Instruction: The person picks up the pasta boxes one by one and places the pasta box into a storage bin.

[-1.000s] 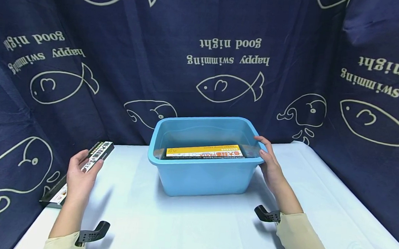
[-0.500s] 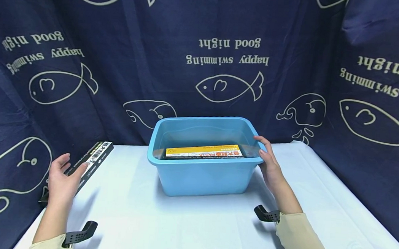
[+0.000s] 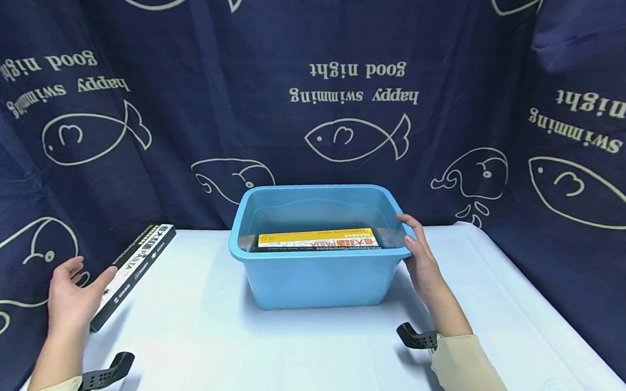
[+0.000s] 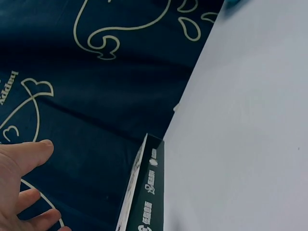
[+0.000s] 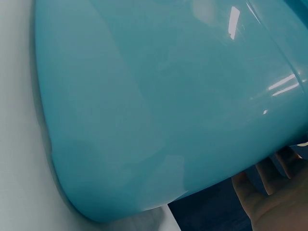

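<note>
My left hand (image 3: 72,297) is at the table's left edge, thumb and fingers spread with nothing between them. Just right of it lies a long black-and-white pasta box (image 3: 135,262), angled along the edge; the thumb overlaps its near part in the head view. The left wrist view shows a gap between the hand and the box's dark side (image 4: 151,192). My right hand (image 3: 422,259) grips the right rim of a light blue plastic tub (image 3: 318,282). Inside the tub lies a yellow, white and black pasta box (image 3: 318,239).
A white cloth (image 3: 218,345) covers the table. Behind and along both sides hangs a dark blue curtain (image 3: 233,95) printed with fish and whales. Each wrist wears a black camera mount, such as the left mount (image 3: 108,377).
My left hand has moved left and toward me, away from the pasta box on the table, uncovering more of it. The right hand stays on the tub's rim.
</note>
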`<state>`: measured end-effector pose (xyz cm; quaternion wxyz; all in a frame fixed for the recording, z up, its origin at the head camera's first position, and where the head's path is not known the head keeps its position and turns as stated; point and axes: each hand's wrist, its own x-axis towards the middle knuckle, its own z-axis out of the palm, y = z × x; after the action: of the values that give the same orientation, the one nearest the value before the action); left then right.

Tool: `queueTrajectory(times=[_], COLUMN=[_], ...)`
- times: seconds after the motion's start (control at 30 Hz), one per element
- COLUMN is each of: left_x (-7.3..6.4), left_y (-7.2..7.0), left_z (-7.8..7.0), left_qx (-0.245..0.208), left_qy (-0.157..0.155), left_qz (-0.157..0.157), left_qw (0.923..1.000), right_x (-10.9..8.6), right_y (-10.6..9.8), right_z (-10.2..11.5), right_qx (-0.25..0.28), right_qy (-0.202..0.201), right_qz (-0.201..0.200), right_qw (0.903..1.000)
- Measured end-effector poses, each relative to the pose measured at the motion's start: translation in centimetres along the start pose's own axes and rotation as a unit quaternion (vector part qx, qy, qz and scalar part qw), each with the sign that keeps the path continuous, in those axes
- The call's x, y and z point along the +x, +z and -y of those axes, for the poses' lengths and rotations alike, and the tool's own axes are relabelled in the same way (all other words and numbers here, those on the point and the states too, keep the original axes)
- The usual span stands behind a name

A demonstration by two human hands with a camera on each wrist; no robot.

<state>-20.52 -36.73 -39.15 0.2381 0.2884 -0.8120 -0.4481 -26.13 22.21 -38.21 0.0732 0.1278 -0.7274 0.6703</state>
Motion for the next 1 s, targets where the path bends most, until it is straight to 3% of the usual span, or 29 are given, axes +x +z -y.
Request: queueTrajectory(times=[0.37, 0.73, 1.0], left_x=[0.3, 0.7, 1.0], left_y=[-0.2, -0.3, -0.3], left_z=[1.0, 2.3, 3.2], left_qx=[0.018, 0.036, 0.065], left_qy=[-0.034, -0.027, -0.045], left_qz=[0.016, 0.024, 0.032], left_qw=[0.9991, 0.9987, 0.9964], right_x=[-0.1, 0.0, 0.0], right_y=[0.0, 0.0, 0.1], right_z=[-0.1, 0.0, 0.0], right_qx=[-0.001, -0.010, -0.008], right_qy=[-0.002, -0.003, -0.004], right_qz=[0.000, -0.002, 0.000], right_qw=[1.0000, 0.9999, 1.0000])
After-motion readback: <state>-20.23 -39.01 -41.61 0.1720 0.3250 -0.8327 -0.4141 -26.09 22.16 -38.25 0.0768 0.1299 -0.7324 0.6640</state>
